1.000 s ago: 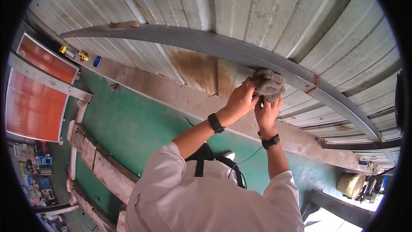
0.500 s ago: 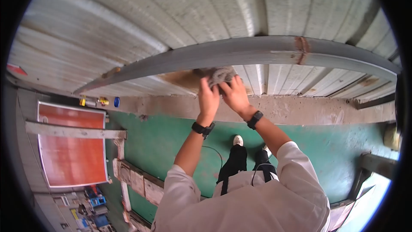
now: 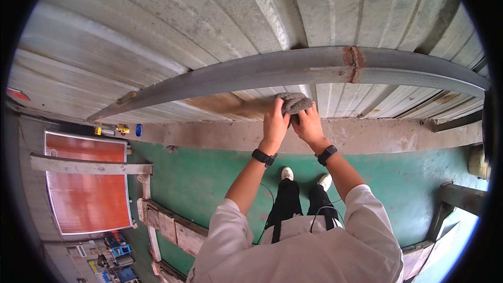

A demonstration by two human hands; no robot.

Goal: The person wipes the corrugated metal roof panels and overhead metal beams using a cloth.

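1. Nearest, the person's white-sleeved shoulders fill the bottom of the view, and two forearms reach up and away, each with one black wristband.
2. Below them, two legs in black trousers end in two white shoes (image 3: 286, 173) on the green floor (image 3: 199, 173).
3. Further out, the left hand (image 3: 274, 123) and the right hand (image 3: 309, 124) meet side by side on one grey rag (image 3: 294, 102).
4. Both hands have their fingers curled closed over the rag, the left from its left side and the right from below and right; the fingertips are buried in the cloth and cannot be seen singly.
5. Bunched into a lump, the rag has no clear long axis; it is pressed against the lower edge of one grey steel beam (image 3: 251, 73).
6. That beam runs its long axis left to right across the view, bowed by the lens, its left end pointing down and left; its right end is cut off by the dark lens border.
7. One rusty weld seam (image 3: 352, 63) crosses the beam to the right of the hands.
8. Behind the beam stands a corrugated metal wall (image 3: 157, 26), with one brown rust patch (image 3: 225, 102) left of the rag.
9. Far left, one red panel (image 3: 84, 183) lies framed by pale planks; small yellow and blue items above it are too small to identify.
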